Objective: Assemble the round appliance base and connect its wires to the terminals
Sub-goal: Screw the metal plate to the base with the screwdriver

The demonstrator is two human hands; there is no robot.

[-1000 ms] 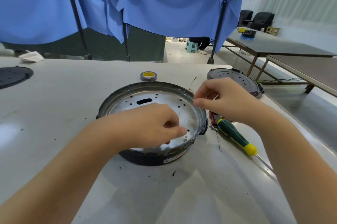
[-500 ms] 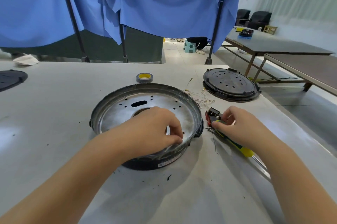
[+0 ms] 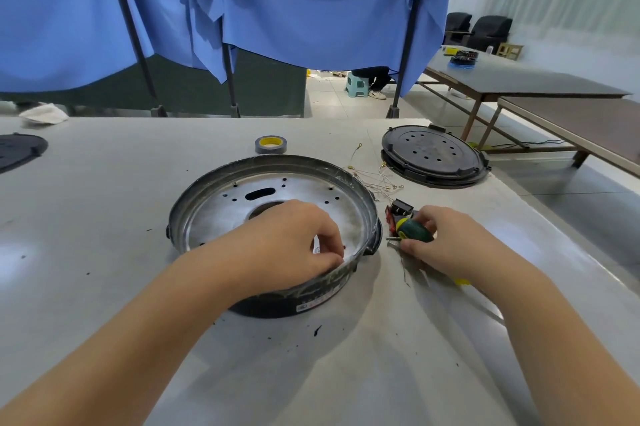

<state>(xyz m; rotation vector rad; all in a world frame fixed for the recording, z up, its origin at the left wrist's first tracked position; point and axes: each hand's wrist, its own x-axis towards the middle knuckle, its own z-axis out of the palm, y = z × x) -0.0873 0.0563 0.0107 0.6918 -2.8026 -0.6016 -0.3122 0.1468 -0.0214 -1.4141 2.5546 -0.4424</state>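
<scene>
From the head camera, the round appliance base (image 3: pixel 273 217) sat near the middle of the grey tabletop (image 3: pixel 104 217), its silvery perforated metal plate facing up inside a dark rim. The left hand (image 3: pixel 294 245) rested on the near right part of that rim, fingers curled and pinching at the rim's edge; whether anything small was held between the fingertips could not be told. Just to the right of the base, the right hand (image 3: pixel 440 245) gripped the green and yellow handle of a screwdriver (image 3: pixel 414 233), which lay low over the tabletop; the shaft was hidden under the wrist. Touching or just beside the handle lay a small black and red switch part (image 3: pixel 398 211). A loose tangle of thin wires (image 3: pixel 374 179) with ring terminals lay between the base and a black round cover (image 3: pixel 433 157) toward the far right edge of the tabletop. A roll of grey tape (image 3: pixel 272 144) with a yellow core stood beyond the base, toward the far edge. Blue cloth (image 3: pixel 311 10) hung behind the tabletop.
</scene>
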